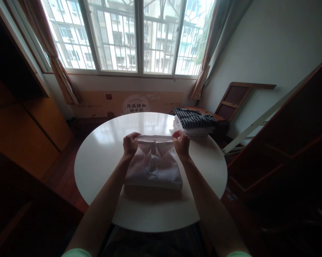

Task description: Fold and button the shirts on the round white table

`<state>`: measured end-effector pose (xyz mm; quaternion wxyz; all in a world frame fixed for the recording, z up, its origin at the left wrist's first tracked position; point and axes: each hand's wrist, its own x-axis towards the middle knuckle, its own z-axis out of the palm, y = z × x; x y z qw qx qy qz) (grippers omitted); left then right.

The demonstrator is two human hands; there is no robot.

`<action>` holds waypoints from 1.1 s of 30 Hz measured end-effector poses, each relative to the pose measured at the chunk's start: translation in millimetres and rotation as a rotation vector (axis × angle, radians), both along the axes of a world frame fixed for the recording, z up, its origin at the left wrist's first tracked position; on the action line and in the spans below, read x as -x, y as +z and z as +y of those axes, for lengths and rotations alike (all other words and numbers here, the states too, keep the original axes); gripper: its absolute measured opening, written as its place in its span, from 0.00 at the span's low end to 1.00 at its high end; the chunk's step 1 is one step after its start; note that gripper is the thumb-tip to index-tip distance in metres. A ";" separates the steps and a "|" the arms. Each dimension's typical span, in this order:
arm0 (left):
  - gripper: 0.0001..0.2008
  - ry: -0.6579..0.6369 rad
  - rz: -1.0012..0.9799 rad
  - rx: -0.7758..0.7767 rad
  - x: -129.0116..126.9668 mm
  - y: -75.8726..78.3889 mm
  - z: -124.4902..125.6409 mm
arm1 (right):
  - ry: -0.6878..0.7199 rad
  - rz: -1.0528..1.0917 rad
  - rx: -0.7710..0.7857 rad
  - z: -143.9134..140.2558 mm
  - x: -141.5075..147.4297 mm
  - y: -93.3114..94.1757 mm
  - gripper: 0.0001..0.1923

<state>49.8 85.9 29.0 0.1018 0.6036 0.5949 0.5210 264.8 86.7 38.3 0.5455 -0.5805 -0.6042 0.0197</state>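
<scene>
A folded white collared shirt point(154, 167) lies in the middle of a round white table point(102, 167), buttons facing up. My left hand point(130, 143) pinches the left end of the collar at the shirt's far edge. At the right end of the same collar, my right hand point(181, 143) is closed on the fabric. Both forearms reach in from the near edge on either side of the shirt.
A stack of folded clothes with a dark striped garment point(194, 118) on top sits at the table's far right. Wooden cabinets stand at left point(29, 117) and dark shelving at right point(289, 142). A large barred window point(134, 35) is behind the table.
</scene>
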 end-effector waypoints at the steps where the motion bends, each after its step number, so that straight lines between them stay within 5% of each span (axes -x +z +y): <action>1: 0.15 -0.017 0.009 -0.012 -0.8 -0.5 -0.1 | 0.014 -0.017 -0.006 0.3 1.1 -1.2 0.10; 12: 0.09 -0.063 0.582 -0.293 -22.1 13.0 -24.2 | 0.227 -0.493 -0.056 -18.0 16.7 5.8 0.05; 19: 0.08 -0.197 0.639 -0.282 -25.9 10.9 -24.6 | 0.255 -0.567 -0.133 -21.7 26.5 4.6 0.05; 33: 0.08 -0.211 0.587 -0.287 -29.6 11.4 -27.5 | 0.222 -0.609 -0.155 -26.8 31.6 8.7 0.05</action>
